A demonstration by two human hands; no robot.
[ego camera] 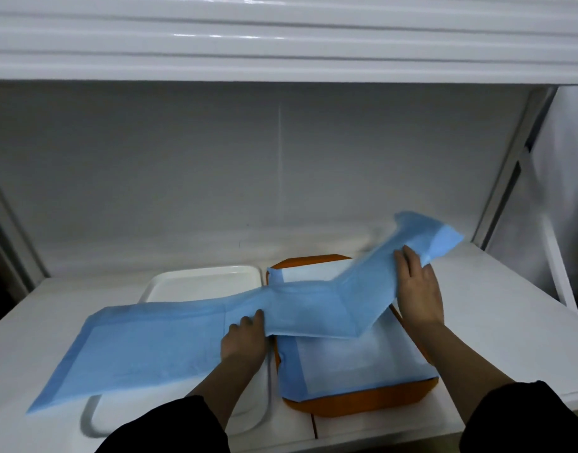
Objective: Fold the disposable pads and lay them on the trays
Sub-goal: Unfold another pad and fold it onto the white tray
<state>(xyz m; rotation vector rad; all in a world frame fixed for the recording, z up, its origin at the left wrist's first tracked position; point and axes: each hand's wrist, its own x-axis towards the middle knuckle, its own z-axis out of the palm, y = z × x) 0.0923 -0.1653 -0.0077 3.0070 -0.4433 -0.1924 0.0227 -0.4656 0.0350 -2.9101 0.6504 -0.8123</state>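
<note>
Room: white worktop (496, 308) in a white alcove.
Left fingers (248, 322): closed, pinching the blue pad (156, 348) near its middle.
Right fingers (405, 259): laid almost flat, gripping the raised end.
Pad: between both hands, over white tray (202, 279) and orange tray (362, 403), which carries a folded pad (353, 361).
Handling: probably light, soft, floppy; hold at edges.

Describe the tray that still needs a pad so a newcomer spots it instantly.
On the white shelf two trays sit side by side. It is the white tray on the left, bare inside; its orange neighbour already has a pad lying in it.
</note>
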